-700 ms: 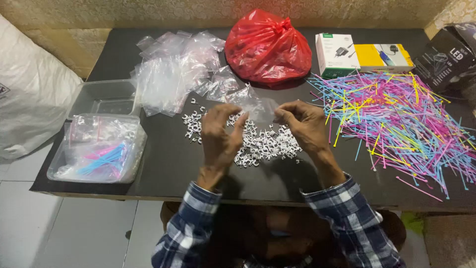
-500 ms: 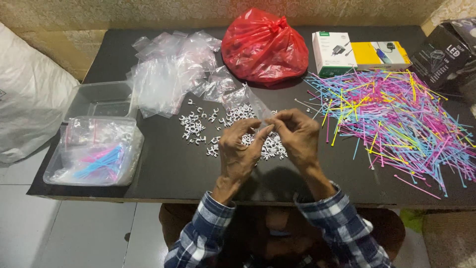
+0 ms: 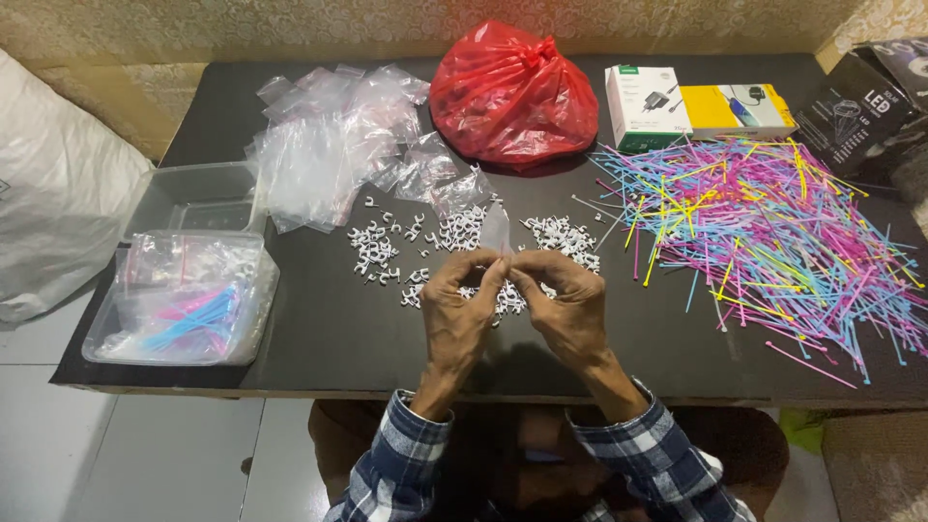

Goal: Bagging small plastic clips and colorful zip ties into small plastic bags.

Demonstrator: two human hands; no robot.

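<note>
Over black table (image 3: 319,329), both hands' grips pinch one small clear bag (image 3: 495,232).

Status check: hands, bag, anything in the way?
Left hand and right hand both pinching small clear bag. Held above white clips. Nothing in the way.

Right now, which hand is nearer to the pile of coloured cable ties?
The right hand. It is over the white clips at mid-table, on the side toward the cable ties spread at the right. The left hand sits beside it, one hand farther away.
</note>
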